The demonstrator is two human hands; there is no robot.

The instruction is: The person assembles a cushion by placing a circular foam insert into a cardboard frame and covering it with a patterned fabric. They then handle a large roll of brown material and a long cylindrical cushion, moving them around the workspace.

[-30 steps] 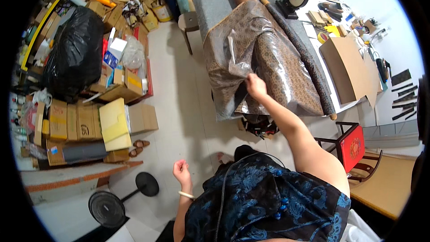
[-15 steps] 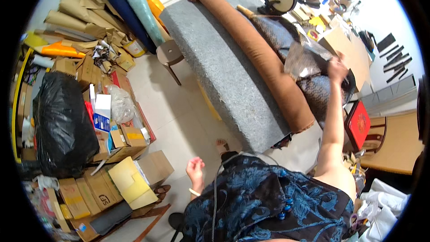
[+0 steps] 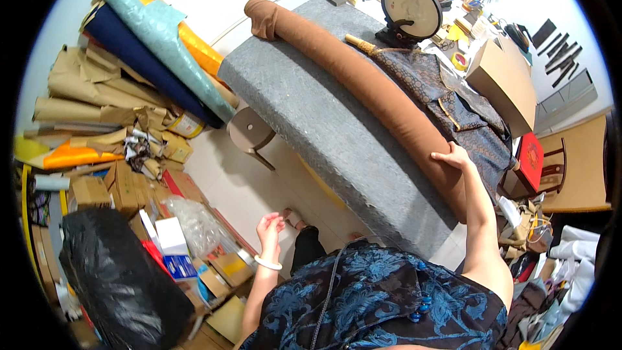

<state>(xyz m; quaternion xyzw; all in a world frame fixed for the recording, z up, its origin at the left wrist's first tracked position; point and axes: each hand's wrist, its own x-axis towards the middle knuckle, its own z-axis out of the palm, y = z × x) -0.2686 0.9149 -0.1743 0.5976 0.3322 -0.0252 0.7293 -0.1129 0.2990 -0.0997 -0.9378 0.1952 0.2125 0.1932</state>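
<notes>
A long roll of brown fabric [image 3: 363, 81] lies slantwise along a table [image 3: 311, 110] covered in grey felt-like cloth. My right hand [image 3: 455, 157] grips the roll close to its near end, thumb over the top; the other fingers are partly hidden on the far side. Beyond the roll, a dark patterned fabric [image 3: 414, 68] with blue and brown tones spreads loosely over the table. My left hand [image 3: 271, 228] hangs in the air left of the table's near end, fingers loosely bent and apart, with nothing in it.
A round disc on a black stand [image 3: 411, 10] rises behind the patterned fabric, near a cardboard box [image 3: 502, 81]. A stool [image 3: 249, 131] stands at the table's left side. Boxes and a black plastic bag [image 3: 120, 279] crowd the left floor; fabric rolls [image 3: 152, 32] lean on the wall.
My right hand has left the dark, shiny material beyond the roll and come nearer, onto the brown roll. The material now lies flatter. My left hand has risen slightly; the view has shifted.
</notes>
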